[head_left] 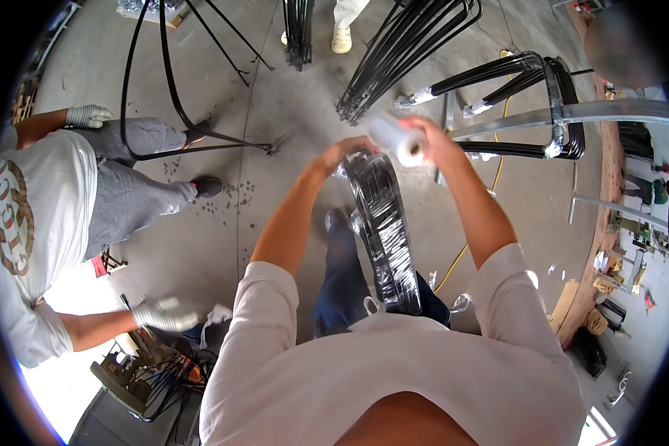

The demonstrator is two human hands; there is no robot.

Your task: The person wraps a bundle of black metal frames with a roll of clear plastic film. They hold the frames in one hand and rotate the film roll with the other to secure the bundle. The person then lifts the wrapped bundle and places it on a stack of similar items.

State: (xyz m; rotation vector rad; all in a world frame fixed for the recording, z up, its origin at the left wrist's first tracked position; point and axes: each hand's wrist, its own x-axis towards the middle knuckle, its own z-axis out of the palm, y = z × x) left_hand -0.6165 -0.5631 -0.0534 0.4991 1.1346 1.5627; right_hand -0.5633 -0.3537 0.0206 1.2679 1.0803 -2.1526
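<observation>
A roll of clear stretch film (398, 141), slightly blurred by motion, is gripped by my right hand (432, 140) at its near end. Just below it stands a long bundle of black metal frames (383, 230), wrapped in shiny film, reaching from between my legs toward the far side. Curled around the far end of this bundle is my left hand (349, 151), its fingers partly hidden. The roll is close beside that end, to the right of my left hand.
A co-worker in grey pants (130, 156) and gloves is at the left, near a bent black frame (167, 82). Black rod bundles (401, 59) lie ahead, another person's shoe (341, 40) beside them. Wrapped frames (561, 104) lean on a metal rail (617, 111) at right; a yellow cord (451, 273) crosses the floor.
</observation>
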